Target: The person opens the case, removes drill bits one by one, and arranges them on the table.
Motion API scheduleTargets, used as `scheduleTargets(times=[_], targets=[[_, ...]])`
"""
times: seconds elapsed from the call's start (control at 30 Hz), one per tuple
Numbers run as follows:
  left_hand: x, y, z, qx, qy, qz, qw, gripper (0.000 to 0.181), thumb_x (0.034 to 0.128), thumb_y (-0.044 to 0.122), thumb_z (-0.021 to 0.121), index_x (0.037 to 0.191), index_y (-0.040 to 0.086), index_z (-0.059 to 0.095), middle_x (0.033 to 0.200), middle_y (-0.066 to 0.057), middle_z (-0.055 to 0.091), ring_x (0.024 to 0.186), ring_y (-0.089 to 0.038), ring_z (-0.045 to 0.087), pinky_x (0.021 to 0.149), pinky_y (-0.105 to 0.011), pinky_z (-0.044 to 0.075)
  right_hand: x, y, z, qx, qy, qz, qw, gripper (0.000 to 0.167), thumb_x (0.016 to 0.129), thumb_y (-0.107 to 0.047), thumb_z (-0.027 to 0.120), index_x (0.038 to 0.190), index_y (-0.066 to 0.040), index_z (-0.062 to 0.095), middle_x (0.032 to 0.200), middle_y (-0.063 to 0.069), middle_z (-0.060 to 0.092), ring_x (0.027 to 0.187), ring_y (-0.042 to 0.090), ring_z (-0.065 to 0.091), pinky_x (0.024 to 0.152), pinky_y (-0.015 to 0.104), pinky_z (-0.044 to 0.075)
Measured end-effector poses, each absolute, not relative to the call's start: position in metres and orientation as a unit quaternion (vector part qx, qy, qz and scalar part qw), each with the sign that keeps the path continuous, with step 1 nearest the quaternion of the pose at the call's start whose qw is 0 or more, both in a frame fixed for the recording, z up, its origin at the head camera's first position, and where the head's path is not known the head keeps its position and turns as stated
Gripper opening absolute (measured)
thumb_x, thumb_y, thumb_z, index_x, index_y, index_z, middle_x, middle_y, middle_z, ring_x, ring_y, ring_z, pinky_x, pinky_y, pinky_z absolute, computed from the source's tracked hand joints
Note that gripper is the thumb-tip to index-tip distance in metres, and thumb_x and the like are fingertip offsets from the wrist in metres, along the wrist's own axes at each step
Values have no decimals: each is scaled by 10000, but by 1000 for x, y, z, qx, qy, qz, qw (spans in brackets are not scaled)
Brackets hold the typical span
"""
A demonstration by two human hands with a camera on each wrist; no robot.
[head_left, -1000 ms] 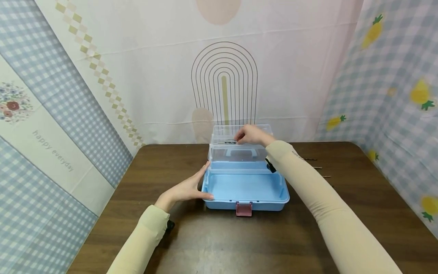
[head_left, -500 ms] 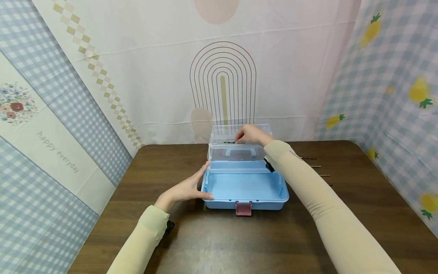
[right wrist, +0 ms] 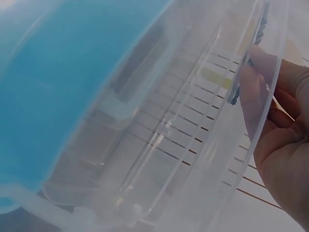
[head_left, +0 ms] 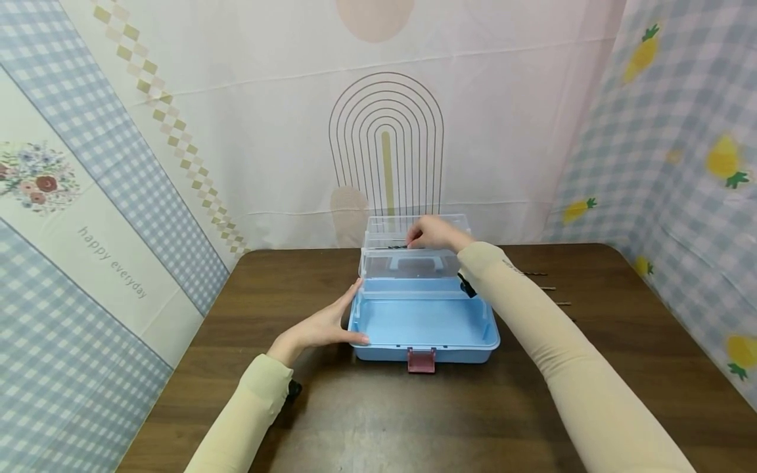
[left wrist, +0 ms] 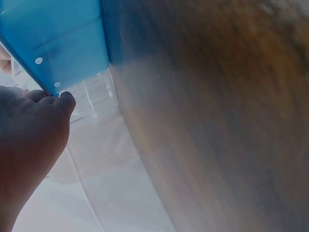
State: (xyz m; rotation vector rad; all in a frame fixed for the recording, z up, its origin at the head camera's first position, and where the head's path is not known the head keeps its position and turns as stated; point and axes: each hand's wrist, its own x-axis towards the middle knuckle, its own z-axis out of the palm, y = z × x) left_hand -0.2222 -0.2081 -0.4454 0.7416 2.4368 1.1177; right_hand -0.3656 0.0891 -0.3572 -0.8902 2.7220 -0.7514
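A light blue toolbox (head_left: 422, 322) with a pink latch (head_left: 421, 361) sits on the table, its clear lid and trays raised at the back. My left hand (head_left: 316, 327) rests against its left end, fingers and thumb spread along the rim. Over the raised clear tray (head_left: 378, 252), my right hand (head_left: 434, 233) pinches a dark twist drill bit (head_left: 397, 247), which lies roughly level. The right wrist view shows the drill bit (right wrist: 235, 94) between thumb and fingers behind the tray's clear wall. My left fingertips (left wrist: 67, 100) touch the box's edge in the left wrist view.
Several drill bits (head_left: 547, 288) lie in a row on the wooden table (head_left: 378, 420) right of the box, partly hidden by my right sleeve (head_left: 550, 341). A printed cloth (head_left: 284, 131) hangs close behind the table's back edge.
Both hands and the toolbox stay nearly in place. The drill bit in my right hand shifts very slightly at the tray, and the head view sways a little.
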Motion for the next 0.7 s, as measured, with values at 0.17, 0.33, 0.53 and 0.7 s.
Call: scheduleTargets(times=[0.17,0.33,0.53,0.7], targets=[[-221,-207,-444,263,863,392,178,1219,824,472,824,1616,347,-95,1687,69,-96,1531,-177,11,1194,-532,169,-365,90,-353,-299,912,-262,99,91,946,-56,695,973,-1,762,900,85,730,782,177,636,753,332,526],[-221,-207,-444,269,862,395,171,1199,834,438,826,1616,351,-79,1693,24,-82,1532,-199,18,1191,-549,167,-365,90,-348,-285,913,-275,100,103,961,-55,675,992,-3,758,894,90,720,787,187,642,761,343,533],[-220,-206,-446,269,862,394,169,1193,837,428,826,1616,355,-74,1688,52,-83,1532,-197,19,1191,-549,165,-364,94,-344,-288,912,-276,102,112,959,-54,673,1005,8,754,925,99,728,818,202,656,777,350,546],[-219,-207,-446,261,864,395,175,1214,820,474,827,1617,360,-82,1689,74,-87,1528,-163,22,1195,-528,172,-364,109,-339,-286,909,-285,103,146,979,-51,641,1028,49,737,952,169,721,871,316,668,778,377,542]])
